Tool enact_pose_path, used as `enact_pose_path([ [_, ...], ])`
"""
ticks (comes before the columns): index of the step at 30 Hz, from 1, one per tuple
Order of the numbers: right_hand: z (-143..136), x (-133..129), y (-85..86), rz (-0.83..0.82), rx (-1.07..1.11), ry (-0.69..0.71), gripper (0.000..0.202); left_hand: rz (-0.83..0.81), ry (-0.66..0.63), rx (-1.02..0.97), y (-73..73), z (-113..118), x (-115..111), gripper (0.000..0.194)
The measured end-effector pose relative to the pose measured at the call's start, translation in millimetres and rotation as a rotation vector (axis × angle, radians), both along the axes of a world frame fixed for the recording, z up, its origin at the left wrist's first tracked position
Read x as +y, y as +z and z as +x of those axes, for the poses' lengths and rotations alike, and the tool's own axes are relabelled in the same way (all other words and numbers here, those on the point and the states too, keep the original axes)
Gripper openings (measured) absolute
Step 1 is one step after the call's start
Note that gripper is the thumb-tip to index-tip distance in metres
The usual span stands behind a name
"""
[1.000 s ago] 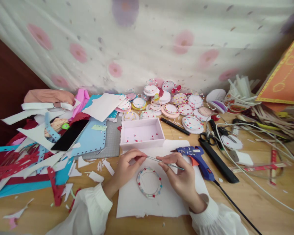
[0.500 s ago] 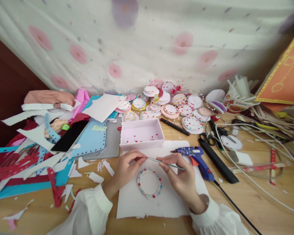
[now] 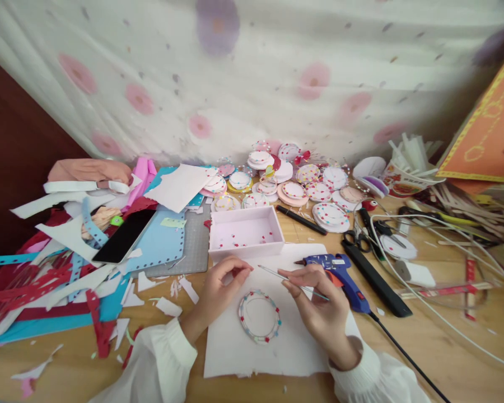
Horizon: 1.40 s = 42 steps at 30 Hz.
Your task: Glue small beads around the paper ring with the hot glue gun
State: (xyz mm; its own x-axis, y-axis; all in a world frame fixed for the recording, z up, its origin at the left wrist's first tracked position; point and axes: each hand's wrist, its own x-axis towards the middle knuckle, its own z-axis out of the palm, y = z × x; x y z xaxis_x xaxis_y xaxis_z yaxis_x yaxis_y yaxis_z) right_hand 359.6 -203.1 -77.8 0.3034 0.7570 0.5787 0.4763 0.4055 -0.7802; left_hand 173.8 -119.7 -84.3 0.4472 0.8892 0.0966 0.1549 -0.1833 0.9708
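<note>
The round, star-dotted beaded ring (image 3: pixel 279 322) looked mostly decorated; right hand (image 3: pixel 321 313) held slim silver tweezers (image 3: pixel 272 272), left hand (image 3: pixel 219 286) pinched narrowly, contents unclear

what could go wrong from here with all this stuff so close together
The glue gun lies beside the right hand; if hot, it might burn the knuckles.
The tweezers point towards the left hand and could prick its fingertips.
A dipping wrist might knock the beaded ring, loose on the paper.
</note>
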Motion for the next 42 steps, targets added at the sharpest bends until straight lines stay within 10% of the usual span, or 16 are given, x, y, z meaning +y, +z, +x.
enact_pose_path([
  [11,-47.6,25.0,50.4,0.288,-0.929,0.152,0.027,-0.481,-0.068,-0.405,0.3,-10.8,-1.8,0.037],
  [22,-41.1,0.3,71.9,-0.165,-0.747,0.477,0.029,-0.364,0.010,-0.319,6.7,-12.3,7.4,0.042],
  [25,-3.4,-20.6,61.9,-0.185,-0.575,0.147,0.034,-0.366,-0.078,-0.337,10.7,-14.0,10.6,0.046],
  [31,49.9,-42.3,-15.2,-0.408,-0.741,-0.665,0.058,-0.381,-0.312,-0.250,5.8,-13.3,11.2,0.051],
  [35,54.9,-43.0,-37.9,-0.662,-0.866,-0.757,0.059,-0.365,-0.387,-0.158,3.7,-15.4,11.6,0.049],
  [42,80.4,-33.3,-25.8,-0.747,-0.547,-0.685,0.044,-0.324,-0.396,-0.088,8.2,-16.1,12.4,0.052],
])
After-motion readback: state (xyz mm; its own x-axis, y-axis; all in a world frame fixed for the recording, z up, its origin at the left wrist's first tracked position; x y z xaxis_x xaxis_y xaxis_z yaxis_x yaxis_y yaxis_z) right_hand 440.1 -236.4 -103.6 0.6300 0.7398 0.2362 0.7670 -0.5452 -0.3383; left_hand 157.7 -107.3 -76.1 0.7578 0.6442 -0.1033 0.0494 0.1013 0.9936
